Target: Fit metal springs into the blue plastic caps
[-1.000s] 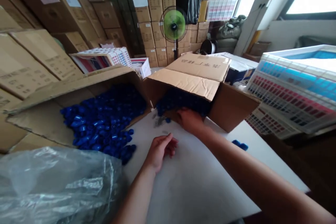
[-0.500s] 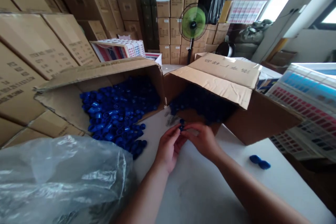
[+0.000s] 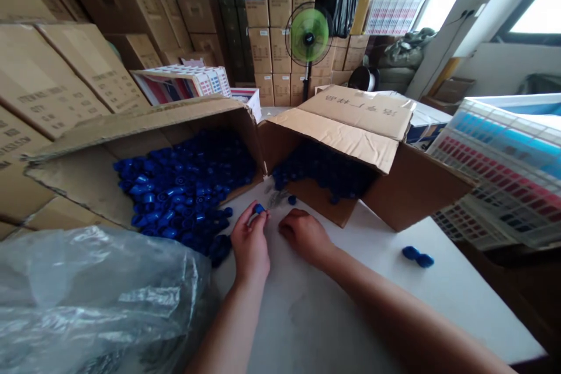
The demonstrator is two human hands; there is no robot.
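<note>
My left hand (image 3: 250,239) pinches a small blue cap (image 3: 259,208) at its fingertips, just in front of the left cardboard box (image 3: 87,181), which lies on its side full of blue caps (image 3: 184,187). My right hand (image 3: 304,234) rests on the white table (image 3: 350,298) with its fingers curled down; what is under them is hidden. It lies in front of the right cardboard box (image 3: 407,187), which also holds blue caps (image 3: 324,169). Small grey metal pieces (image 3: 276,197) lie between the boxes.
A crumpled clear plastic bag (image 3: 96,298) covers the near left. Two loose blue caps (image 3: 417,256) lie on the table at the right. Trays of coloured items (image 3: 504,175) stand at the right edge. Stacked cartons (image 3: 267,23) and a green fan (image 3: 309,35) fill the background.
My right hand came back from the right box and met the left hand. The hands have since parted; the left hand moved left with a blue cap in its fingertips.
</note>
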